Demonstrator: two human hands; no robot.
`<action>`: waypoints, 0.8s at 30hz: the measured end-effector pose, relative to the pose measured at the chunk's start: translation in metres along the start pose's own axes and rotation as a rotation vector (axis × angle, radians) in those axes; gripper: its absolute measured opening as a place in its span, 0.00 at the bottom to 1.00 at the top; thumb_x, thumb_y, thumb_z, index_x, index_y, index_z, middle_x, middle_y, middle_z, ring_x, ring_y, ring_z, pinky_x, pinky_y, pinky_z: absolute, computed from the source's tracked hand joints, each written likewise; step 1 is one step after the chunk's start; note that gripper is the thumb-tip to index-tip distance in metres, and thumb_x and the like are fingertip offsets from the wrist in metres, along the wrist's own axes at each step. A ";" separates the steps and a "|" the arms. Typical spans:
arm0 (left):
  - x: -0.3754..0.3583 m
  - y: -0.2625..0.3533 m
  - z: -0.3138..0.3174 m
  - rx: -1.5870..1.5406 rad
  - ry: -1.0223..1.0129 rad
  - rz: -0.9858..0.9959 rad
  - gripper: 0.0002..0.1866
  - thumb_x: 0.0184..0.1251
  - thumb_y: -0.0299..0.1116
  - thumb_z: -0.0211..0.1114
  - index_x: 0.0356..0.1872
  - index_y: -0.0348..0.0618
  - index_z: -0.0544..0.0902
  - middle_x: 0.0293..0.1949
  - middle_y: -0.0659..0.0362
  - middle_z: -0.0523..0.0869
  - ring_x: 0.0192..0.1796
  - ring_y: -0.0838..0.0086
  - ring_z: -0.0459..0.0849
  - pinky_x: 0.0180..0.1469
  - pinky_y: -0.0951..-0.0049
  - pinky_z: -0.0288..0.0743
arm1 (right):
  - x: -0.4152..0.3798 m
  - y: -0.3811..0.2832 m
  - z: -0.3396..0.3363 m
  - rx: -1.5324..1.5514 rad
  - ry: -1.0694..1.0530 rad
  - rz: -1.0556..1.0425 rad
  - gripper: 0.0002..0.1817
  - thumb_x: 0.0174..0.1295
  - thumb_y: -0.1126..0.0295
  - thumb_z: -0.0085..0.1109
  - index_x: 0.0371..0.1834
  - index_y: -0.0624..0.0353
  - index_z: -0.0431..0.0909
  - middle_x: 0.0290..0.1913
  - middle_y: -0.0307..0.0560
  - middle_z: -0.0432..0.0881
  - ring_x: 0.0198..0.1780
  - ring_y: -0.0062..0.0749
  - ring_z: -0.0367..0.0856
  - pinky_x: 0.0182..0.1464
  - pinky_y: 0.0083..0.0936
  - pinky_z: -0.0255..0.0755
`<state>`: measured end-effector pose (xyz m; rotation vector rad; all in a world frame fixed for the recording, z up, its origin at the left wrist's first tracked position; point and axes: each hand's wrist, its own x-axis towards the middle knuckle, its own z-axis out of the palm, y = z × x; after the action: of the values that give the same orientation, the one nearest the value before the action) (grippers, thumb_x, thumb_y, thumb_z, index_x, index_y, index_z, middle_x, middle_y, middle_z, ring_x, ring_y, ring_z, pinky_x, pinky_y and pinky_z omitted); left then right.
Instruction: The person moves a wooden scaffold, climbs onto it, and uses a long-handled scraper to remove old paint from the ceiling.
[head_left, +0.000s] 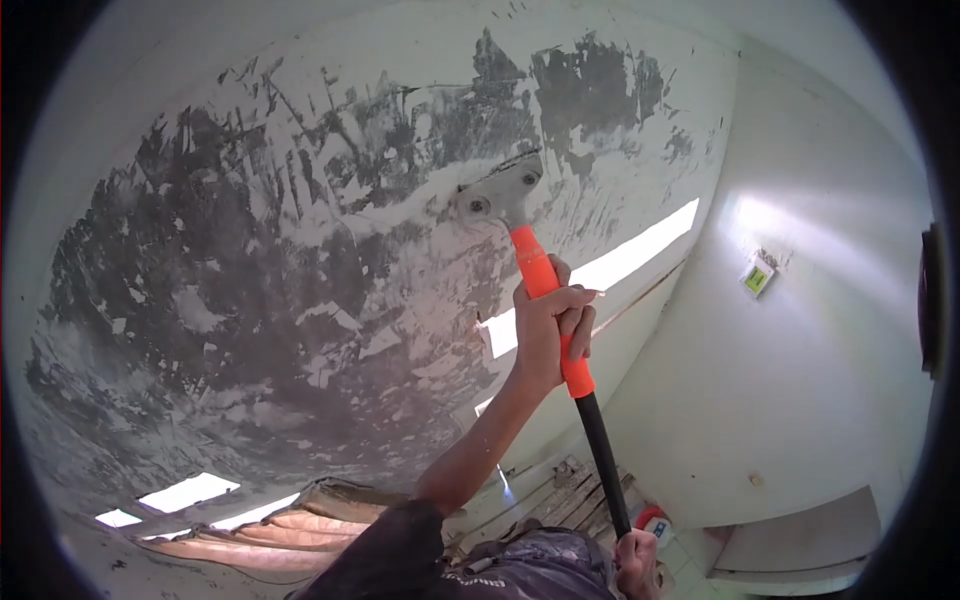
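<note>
I hold a long-handled scraper (600,450) with both hands. My left hand (553,325) is wrapped round its orange sleeve, just below the metal head, with the index finger pointing outward. Lower down, my right hand (637,562) is closed on the bottom end of the black pole. The scraper's wide metal head (500,192), fixed with two bolts, lies at the patchy surface (400,240); whether its blade touches is hard to tell. White coating there is partly scraped off, and dark grey shows in large ragged areas.
Bright window openings (630,255) border the scraped surface. An orange-brown curtain (290,535) hangs at lower left. The pale wall (780,370) on the right carries a small plate with a green label (758,277). Wooden slats (580,500) and a red-and-white object (654,524) lie below.
</note>
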<state>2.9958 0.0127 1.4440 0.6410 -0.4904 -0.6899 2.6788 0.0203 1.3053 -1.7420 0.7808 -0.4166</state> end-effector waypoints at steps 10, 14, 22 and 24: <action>-0.013 -0.003 -0.006 -0.001 0.027 0.026 0.13 0.55 0.18 0.57 0.31 0.48 0.63 0.10 0.67 0.60 0.05 0.77 0.60 0.07 0.73 0.56 | 0.000 0.038 -0.001 0.085 -0.011 0.015 0.33 0.71 0.45 0.49 0.12 0.57 0.67 0.13 0.35 0.69 0.16 0.18 0.66 0.18 0.21 0.52; 0.006 0.012 0.006 0.030 -0.016 0.037 0.14 0.55 0.18 0.57 0.31 0.50 0.62 0.09 0.68 0.59 0.05 0.77 0.60 0.07 0.73 0.56 | 0.002 0.027 0.003 0.109 -0.103 0.020 0.33 0.71 0.45 0.47 0.13 0.58 0.68 0.13 0.36 0.69 0.17 0.19 0.68 0.19 0.22 0.55; 0.010 0.016 0.013 0.015 -0.034 0.060 0.13 0.55 0.18 0.55 0.29 0.50 0.61 0.11 0.67 0.60 0.05 0.77 0.60 0.08 0.74 0.58 | 0.003 0.001 -0.002 0.014 -0.032 0.011 0.29 0.73 0.46 0.45 0.22 0.61 0.66 0.18 0.40 0.65 0.22 0.27 0.62 0.24 0.33 0.55; 0.002 0.014 0.011 0.046 -0.030 0.079 0.13 0.55 0.18 0.54 0.29 0.50 0.62 0.10 0.67 0.60 0.05 0.77 0.61 0.08 0.74 0.57 | -0.001 0.005 -0.003 0.086 -0.007 0.059 0.32 0.71 0.46 0.46 0.14 0.58 0.69 0.13 0.36 0.69 0.17 0.19 0.67 0.20 0.22 0.56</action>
<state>2.9958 0.0154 1.4614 0.6513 -0.5581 -0.6156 2.6746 0.0178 1.3019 -1.6361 0.7961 -0.3977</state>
